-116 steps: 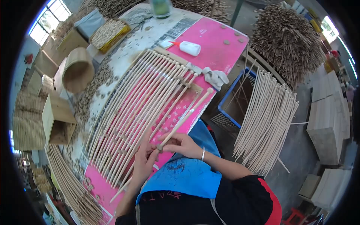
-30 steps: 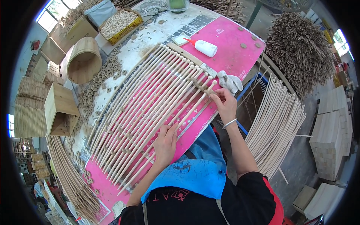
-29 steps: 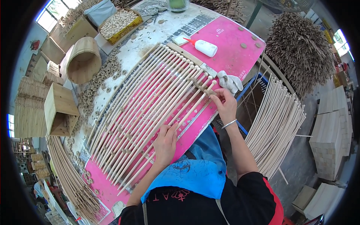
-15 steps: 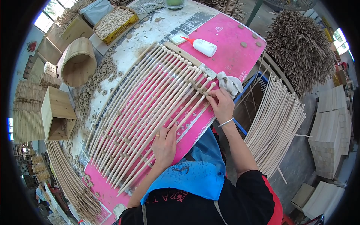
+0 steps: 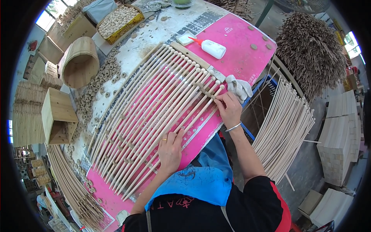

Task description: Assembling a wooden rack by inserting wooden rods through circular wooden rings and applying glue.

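Long pale wooden sticks with ball ends (image 5: pixel 154 112) lie side by side in a slanted row, their balls toward the far right. Small brown wooden rings sit on some of them. My right hand (image 5: pixel 230 109) pinches the nearest stick (image 5: pixel 198 115) just below its ball, close to rings at the row's right end. My left hand (image 5: pixel 170 150) is closed about the same stick farther down, the fingertips partly hidden. A ring is on one finger of the left hand, a bracelet on the right wrist.
A white glue bottle (image 5: pixel 213 49) with a red tip lies on the pink board (image 5: pixel 241 42). Beside my right hand is a crumpled white glove (image 5: pixel 238 87). Loose rings (image 5: pixel 101 79) cover the table's left. A yellow basket of balls (image 5: pixel 120 24) stands behind; more sticks (image 5: pixel 284 131) are bundled at right.
The table scene has shifted slightly in view. Both hands stay at nearly the same places on the nearest stick, with only small finger movement.
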Tool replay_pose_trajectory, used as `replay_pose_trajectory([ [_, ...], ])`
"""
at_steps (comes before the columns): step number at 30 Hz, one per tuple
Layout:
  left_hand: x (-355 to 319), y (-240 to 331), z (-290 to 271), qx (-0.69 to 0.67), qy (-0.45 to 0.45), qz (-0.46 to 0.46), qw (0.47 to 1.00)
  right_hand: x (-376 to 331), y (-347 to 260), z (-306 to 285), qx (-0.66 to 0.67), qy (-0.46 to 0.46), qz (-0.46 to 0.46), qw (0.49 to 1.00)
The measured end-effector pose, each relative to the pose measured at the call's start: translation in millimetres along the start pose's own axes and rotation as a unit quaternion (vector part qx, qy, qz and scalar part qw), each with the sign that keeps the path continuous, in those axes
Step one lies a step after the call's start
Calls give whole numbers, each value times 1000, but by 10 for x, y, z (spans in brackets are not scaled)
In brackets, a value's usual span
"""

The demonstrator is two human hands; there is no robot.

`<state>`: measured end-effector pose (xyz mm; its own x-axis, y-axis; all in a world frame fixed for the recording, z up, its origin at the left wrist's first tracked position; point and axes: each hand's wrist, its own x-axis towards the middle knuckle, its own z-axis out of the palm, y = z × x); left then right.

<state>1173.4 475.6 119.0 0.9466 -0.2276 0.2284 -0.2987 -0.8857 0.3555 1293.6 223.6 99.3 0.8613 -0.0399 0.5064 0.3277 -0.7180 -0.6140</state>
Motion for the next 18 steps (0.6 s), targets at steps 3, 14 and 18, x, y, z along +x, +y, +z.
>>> replay_pose_trajectory([
  [3, 15, 27, -84, -20, 12, -3, 1000, 0, -5, 0, -11, -4, -2, 1000],
  [14, 44, -361, -410, 39, 17, -48, 998, -181, -166, -136, 60, 0, 82, 995],
  [18, 16, -426, -307, 36, 43, -30, 998, -185, -197, -157, 78, 5, 91, 993],
])
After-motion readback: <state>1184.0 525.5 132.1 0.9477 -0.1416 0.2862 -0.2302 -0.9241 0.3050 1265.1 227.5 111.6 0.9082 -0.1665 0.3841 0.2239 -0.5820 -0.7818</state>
